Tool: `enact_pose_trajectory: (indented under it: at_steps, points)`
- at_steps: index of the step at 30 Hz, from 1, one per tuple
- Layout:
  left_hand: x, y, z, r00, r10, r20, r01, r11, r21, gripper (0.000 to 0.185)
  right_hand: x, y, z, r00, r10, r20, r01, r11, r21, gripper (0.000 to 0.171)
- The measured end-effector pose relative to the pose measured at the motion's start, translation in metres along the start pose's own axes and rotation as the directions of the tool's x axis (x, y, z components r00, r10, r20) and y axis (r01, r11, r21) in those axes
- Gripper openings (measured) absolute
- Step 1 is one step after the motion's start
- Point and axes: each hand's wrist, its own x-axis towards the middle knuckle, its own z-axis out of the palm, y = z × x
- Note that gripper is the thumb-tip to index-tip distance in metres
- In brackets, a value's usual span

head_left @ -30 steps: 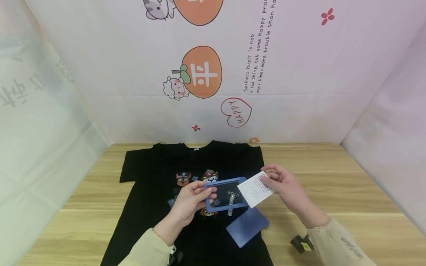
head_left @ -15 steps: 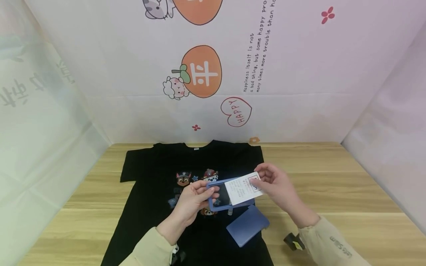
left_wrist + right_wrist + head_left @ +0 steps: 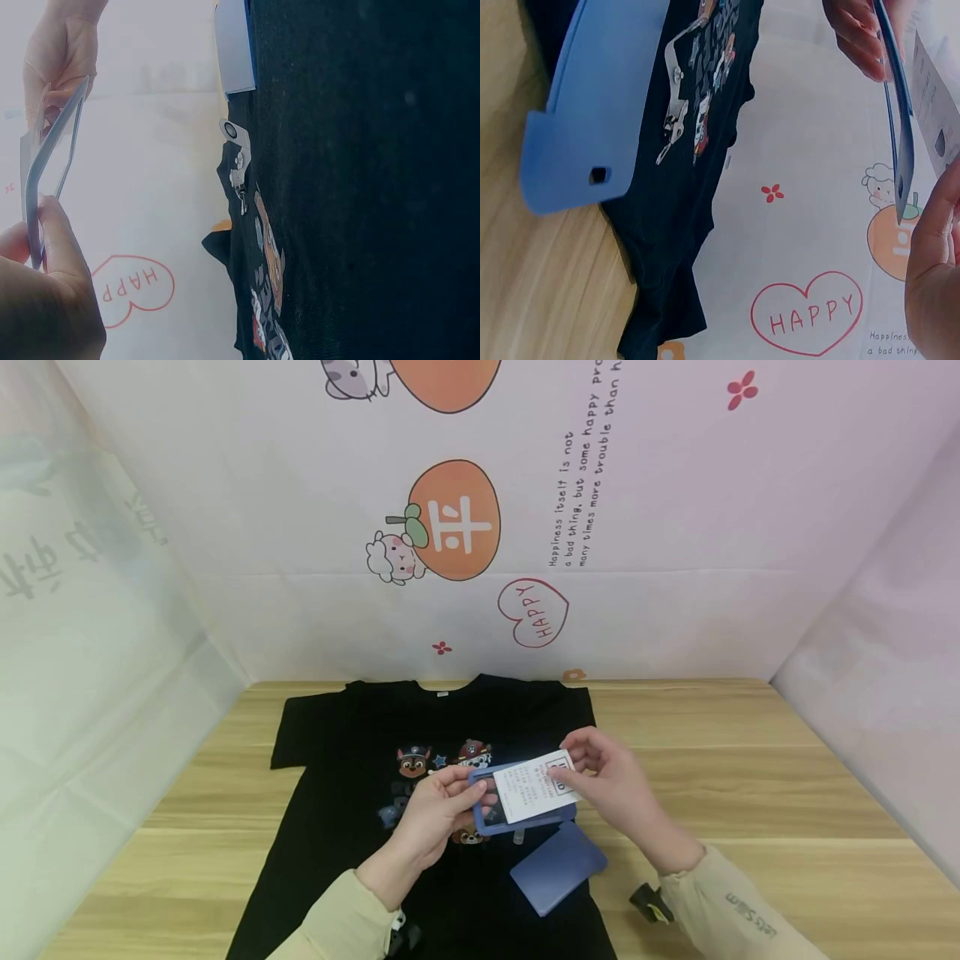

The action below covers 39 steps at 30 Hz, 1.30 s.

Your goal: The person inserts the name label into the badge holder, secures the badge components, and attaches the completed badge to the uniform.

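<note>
the left hand (image 3: 435,810) has its grip clenched on the left end of a blue card holder frame (image 3: 525,820), thumb on top and fingers beneath, holding it up off the black t-shirt (image 3: 352,760) with its face tipped toward the person, which seems meant to keep the window steady and reachable from the other side; the right hand (image 3: 611,781) pinches a white printed card (image 3: 534,787) at its right end, its grip closed on that edge so the rest of the card is free, and the card lies across the front of the frame, overlapping it at a slight slant, so i'd judge it is being lined up with the holder rather than seated in it yet; from the left wrist view the frame (image 3: 51,161) shows edge-on, thin and slightly bowed, with the thumb (image 3: 64,240) pressed on its near end, and whether the card has entered any slot i cannot tell; a second blue piece, the holder's back cover (image 3: 558,868), lies flat just below the hands, partly on the shirt and partly on the wooden counter (image 3: 787,793), near enough to pick up; a small metal clip (image 3: 676,112) rests on the shirt's cartoon print beside that cover; behind it all hangs a pale backdrop with a red happy heart (image 3: 533,612)
</note>
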Motion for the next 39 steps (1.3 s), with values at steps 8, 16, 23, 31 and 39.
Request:
enact_pose_trajectory:
  at_steps: [8,16,23,31,39]
  points:
    - [-0.001,0.001,0.001,1.0,-0.006,0.005,0.006,1.0,0.005,0.028,-0.002,-0.001,0.005,1.0,-0.029,-0.008,0.029,0.998,-0.064,0.025]
    - [-0.004,0.001,0.002,1.0,-0.011,-0.007,0.011,1.0,0.022,0.029,-0.006,-0.003,0.012,0.993,-0.108,-0.037,0.104,0.99,-0.1,0.026]
    - [-0.006,0.0,0.003,1.0,0.0,-0.013,0.001,1.0,0.022,0.031,-0.007,0.002,0.019,0.993,-0.116,-0.036,0.112,0.988,-0.104,0.027]
    - [-0.008,0.001,0.005,1.0,0.0,-0.012,0.0,1.0,0.016,0.033,-0.009,0.001,0.026,0.987,-0.158,-0.026,0.155,0.982,-0.105,0.026]
    - [-0.009,0.0,0.004,1.0,-0.002,-0.024,0.003,0.999,0.036,0.034,-0.01,0.001,0.028,0.969,-0.244,-0.047,0.232,0.954,-0.188,0.028]
